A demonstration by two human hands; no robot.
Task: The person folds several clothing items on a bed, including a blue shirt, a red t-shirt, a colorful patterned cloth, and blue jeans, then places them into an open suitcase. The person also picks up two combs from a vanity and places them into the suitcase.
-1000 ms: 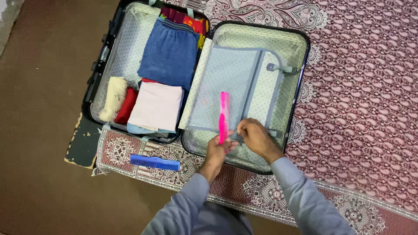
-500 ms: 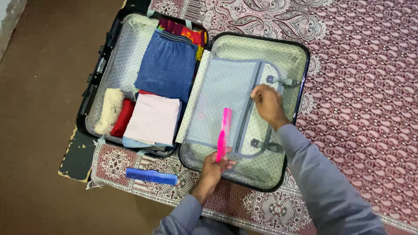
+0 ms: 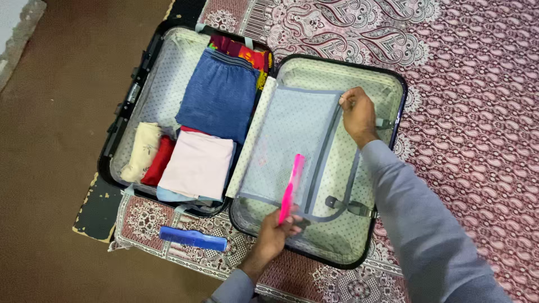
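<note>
Lower centre, the left hand pinches a light, stiff pink comb by its lower end, while the right hand grips the soft divider flap at upper right.

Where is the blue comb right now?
In the head view, the blue comb lies on the patterned cloth just outside the open suitcase, low on its clothes-filled half, beside the left hand.

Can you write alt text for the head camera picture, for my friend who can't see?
A left hand holds a pink plastic comb over an open suitcase. The right hand grips its grey mesh divider flap. Folded clothes fill the other half.
</note>
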